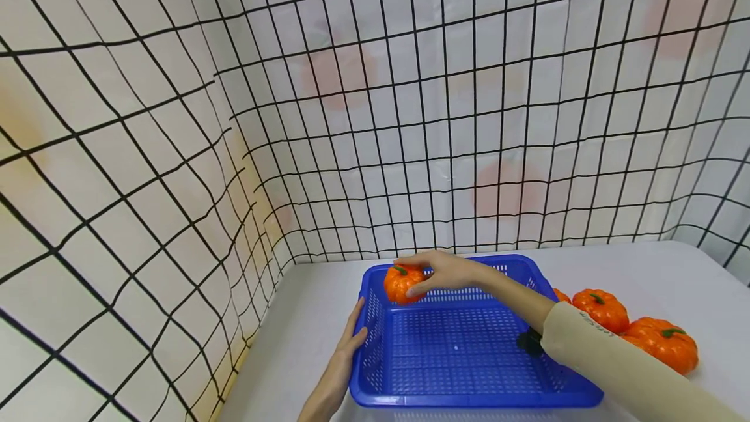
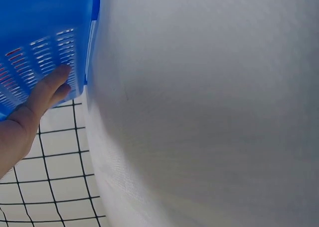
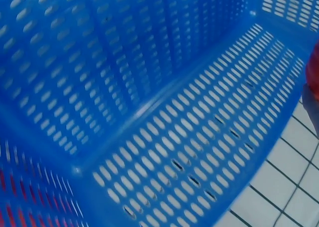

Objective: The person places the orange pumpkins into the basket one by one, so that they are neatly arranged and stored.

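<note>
In the head view my right hand [image 1: 448,270] grips a small orange pumpkin [image 1: 401,285] with a green stem, thumb on its near side and fingers over the top. It is over the far left corner of a blue plastic basket [image 1: 451,400] with slotted walls. The right wrist view catches only a red-orange edge of the pumpkin [image 3: 313,73] at the right. My left hand [image 1: 344,350] lies along the basket's left outer side. In the left wrist view its extended fingers [image 2: 50,87] rest against the slotted wall.
Several more orange pumpkins [image 1: 600,310] stand on the white table [image 1: 310,298] to the right of the basket, partly behind my right sleeve [image 1: 615,357]. Black netting [image 1: 410,122] over white sheeting encloses the table at the left, back and right. A black object [image 1: 530,342] shows below the sleeve.
</note>
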`<control>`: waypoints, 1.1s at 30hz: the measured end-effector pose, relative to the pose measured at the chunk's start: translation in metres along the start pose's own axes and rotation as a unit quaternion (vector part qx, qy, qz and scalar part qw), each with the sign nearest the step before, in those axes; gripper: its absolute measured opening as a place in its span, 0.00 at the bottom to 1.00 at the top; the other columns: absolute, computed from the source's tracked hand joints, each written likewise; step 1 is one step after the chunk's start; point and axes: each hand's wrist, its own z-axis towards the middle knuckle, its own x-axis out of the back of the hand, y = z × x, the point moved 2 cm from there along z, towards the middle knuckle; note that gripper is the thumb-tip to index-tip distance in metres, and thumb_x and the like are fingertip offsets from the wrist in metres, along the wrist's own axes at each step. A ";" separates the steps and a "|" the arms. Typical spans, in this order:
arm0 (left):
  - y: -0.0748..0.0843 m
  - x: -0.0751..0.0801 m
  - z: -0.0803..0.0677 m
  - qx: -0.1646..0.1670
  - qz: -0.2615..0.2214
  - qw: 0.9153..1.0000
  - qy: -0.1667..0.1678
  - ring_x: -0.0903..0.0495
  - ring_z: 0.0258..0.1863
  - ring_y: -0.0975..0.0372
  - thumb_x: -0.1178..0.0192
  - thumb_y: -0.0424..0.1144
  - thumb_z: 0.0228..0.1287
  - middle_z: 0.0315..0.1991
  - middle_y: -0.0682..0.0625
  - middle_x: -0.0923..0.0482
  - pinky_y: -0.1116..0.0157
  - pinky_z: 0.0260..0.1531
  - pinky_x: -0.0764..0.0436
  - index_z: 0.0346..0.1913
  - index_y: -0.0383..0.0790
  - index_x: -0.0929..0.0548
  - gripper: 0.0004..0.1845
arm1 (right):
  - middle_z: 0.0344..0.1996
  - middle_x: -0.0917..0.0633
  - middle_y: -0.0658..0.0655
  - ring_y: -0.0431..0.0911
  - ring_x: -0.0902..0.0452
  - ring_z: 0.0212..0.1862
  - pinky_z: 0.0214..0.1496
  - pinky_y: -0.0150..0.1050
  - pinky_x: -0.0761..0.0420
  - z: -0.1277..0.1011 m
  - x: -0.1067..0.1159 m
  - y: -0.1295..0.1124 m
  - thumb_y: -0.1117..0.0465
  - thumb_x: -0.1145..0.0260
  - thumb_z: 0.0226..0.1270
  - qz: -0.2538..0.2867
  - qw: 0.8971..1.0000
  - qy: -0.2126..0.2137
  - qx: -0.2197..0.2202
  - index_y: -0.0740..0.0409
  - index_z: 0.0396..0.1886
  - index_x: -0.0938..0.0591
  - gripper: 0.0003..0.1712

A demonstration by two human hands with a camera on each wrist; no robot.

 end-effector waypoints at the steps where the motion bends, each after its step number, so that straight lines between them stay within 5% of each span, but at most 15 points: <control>1: 0.000 0.000 0.000 0.001 -0.001 1.000 0.000 0.68 0.82 0.33 0.60 0.55 0.81 0.86 0.41 0.68 0.25 0.73 0.65 0.85 0.60 0.56 0.35 | 0.71 0.23 0.64 0.63 0.25 0.70 0.68 0.57 0.21 0.002 -0.003 0.002 0.51 0.27 0.68 -0.003 1.000 -0.002 0.002 0.57 0.76 0.28 0.39; 20: -0.003 0.001 0.000 -0.002 -0.003 1.000 -0.002 0.67 0.83 0.34 0.61 0.53 0.82 0.86 0.42 0.68 0.27 0.75 0.64 0.85 0.62 0.56 0.34 | 0.70 0.22 0.67 0.67 0.25 0.69 0.70 0.61 0.24 0.016 -0.053 0.030 0.53 0.25 0.65 -0.008 0.999 -0.045 -0.011 0.60 0.73 0.25 0.39; 33: -0.002 0.000 -0.001 0.002 -0.003 1.000 0.004 0.67 0.83 0.34 0.60 0.52 0.82 0.86 0.41 0.67 0.27 0.75 0.65 0.85 0.62 0.55 0.34 | 0.69 0.21 0.65 0.65 0.23 0.69 0.71 0.61 0.24 0.012 -0.062 0.040 0.57 0.22 0.62 0.006 0.999 -0.050 -0.006 0.59 0.73 0.25 0.40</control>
